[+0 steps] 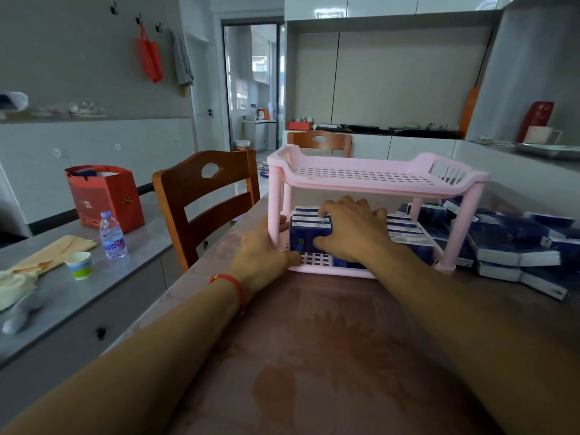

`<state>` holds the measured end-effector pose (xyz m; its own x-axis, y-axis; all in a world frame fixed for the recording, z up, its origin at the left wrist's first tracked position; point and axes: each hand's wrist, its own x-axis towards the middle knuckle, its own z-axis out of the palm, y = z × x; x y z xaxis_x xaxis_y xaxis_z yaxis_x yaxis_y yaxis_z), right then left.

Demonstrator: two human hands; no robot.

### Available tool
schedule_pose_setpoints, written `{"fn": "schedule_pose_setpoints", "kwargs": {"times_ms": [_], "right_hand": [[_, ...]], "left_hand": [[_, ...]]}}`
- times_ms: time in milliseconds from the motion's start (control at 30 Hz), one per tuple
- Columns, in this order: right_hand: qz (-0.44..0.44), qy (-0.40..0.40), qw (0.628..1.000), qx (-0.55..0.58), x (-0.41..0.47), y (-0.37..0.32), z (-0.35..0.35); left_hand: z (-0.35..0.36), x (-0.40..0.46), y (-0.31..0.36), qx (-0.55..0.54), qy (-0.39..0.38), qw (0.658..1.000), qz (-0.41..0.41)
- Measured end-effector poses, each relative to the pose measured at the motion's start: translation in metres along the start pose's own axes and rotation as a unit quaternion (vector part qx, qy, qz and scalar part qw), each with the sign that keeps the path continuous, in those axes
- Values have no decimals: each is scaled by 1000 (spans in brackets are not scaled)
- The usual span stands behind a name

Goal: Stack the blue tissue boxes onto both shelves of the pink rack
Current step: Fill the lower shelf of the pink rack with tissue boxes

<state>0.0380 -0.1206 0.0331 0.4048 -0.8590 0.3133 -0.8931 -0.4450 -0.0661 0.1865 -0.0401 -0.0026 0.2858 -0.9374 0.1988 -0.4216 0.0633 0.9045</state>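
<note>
Right hand (351,229) gripping blue tissue box (309,235) on lower shelf of pink rack (361,177), left hand (263,249) clasping rack's front-left post

- A table covered in a brown flower-patterned cloth (329,356) carries everything.
- A pink plastic two-shelf rack (370,180) stands on it.
- A loose heap of blue tissue boxes (518,243) lies just right of the rack.

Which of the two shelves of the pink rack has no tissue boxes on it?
The top shelf: its slatted floor is bare, while the bottom shelf holds blue tissue boxes.
</note>
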Motion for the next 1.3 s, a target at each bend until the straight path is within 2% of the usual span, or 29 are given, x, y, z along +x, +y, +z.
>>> {"fn": "schedule_pose_setpoints", "kwargs": {"times_ms": [367,633,800,900,1000,1100,1200,1233,1300], "right_hand": [[-33,75,991,-105,-9,-14,11],[-46,95,987,-118,-14,-17,13],[-101,144,980,-94,-30,-11,2],[-153,161,969,-108,-54,6,-5],[-193,163,961,-110,-81,32,-7],[-226,147,956,-113,-108,61,-8],[-245,127,956,-100,-132,92,-15],[-246,119,957,-97,-137,103,-17],[-236,90,962,-100,-145,125,-24]], "left_hand": [[-3,1,-1,-15,-29,999,1],[-10,-9,3,-20,-41,999,17],[-14,-21,6,16,-42,998,33],[-15,-33,6,66,-25,996,47],[-14,-42,9,59,6,998,19],[-12,-47,7,71,97,993,-11],[-7,-64,9,151,175,970,72],[-4,-72,13,170,175,963,116],[7,-87,25,193,128,955,186]]}}
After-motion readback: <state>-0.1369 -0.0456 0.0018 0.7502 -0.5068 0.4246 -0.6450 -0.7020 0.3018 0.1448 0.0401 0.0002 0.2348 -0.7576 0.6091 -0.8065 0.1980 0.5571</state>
